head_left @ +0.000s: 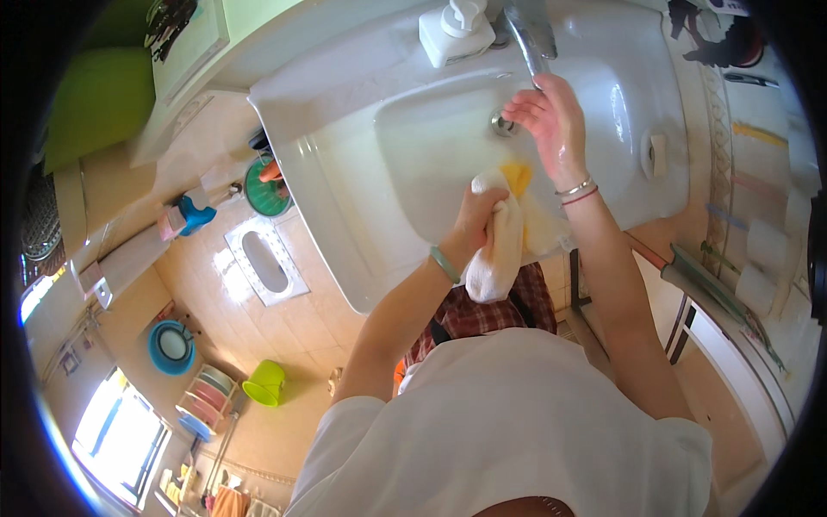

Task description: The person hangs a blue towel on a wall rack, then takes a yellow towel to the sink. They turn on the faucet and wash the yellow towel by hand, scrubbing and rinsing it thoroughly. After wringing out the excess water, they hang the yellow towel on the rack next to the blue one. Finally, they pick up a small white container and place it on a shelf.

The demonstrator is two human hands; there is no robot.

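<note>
My left hand (472, 220), with a pale green bangle on its wrist, is closed round a bunched white cloth (500, 250). The cloth hangs over the front rim of the white washbasin (336, 207). A yellow piece (517, 177) shows at the cloth's upper end; whether it is part of it I cannot tell. My right hand (551, 121) is held under the metal tap (527, 47), fingers stretched out, with nothing visible in it. A silver bracelet and a red string circle that wrist. Below its fingers lies the round metal drain (502, 122).
A white pump bottle (448, 34) stands beside the tap. On the basin's right ledge rests a small white block (655, 155). Down on the tiled floor at left are a squat toilet (267, 258), a green bin (269, 188) and a lime bucket (264, 383).
</note>
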